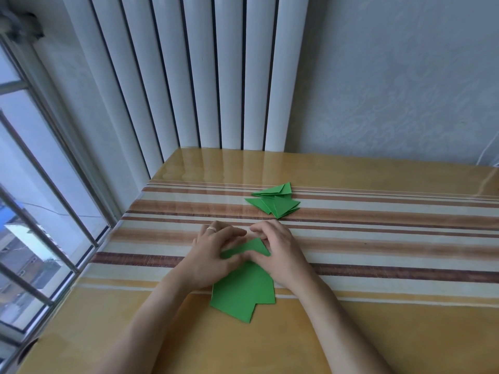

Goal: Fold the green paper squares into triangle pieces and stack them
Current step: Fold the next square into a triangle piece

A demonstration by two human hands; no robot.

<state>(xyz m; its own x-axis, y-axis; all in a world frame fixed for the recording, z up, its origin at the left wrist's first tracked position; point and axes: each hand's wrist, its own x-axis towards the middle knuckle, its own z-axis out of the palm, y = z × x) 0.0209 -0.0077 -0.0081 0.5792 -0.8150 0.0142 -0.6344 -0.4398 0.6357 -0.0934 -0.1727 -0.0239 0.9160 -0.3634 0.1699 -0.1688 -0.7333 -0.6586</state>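
Both forearms reach in from the bottom edge, at about 7 and 5 o'clock, and meet near the middle of the striped tabletop. The left hand lies palm down with its wrist bent slightly inward, a ring on one finger, and its fingers held close together, pointing toward 2 o'clock and pressing flat on the left part of a green paper piece. The right hand mirrors it, palm down, its fingers curled a little at the knuckles and aimed toward 10 o'clock, the tips bearing on the upper right edge of the same piece. Both thumbs come together on the paper's lower fold; whether they pinch it or only press cannot be told. The piece being worked sits between the hands, showing a pointed top toward 12 o'clock. Just below it, toward 6 o'clock and partly under the wrists, lies a pile of green paper squares, loosely fanned so their corners stick out. Well apart, toward 1 o'clock from the hands, a heap of folded triangles rests on the stripes. A white radiator stands against the wall at 12 o'clock, and a window runs along the 9 o'clock side.
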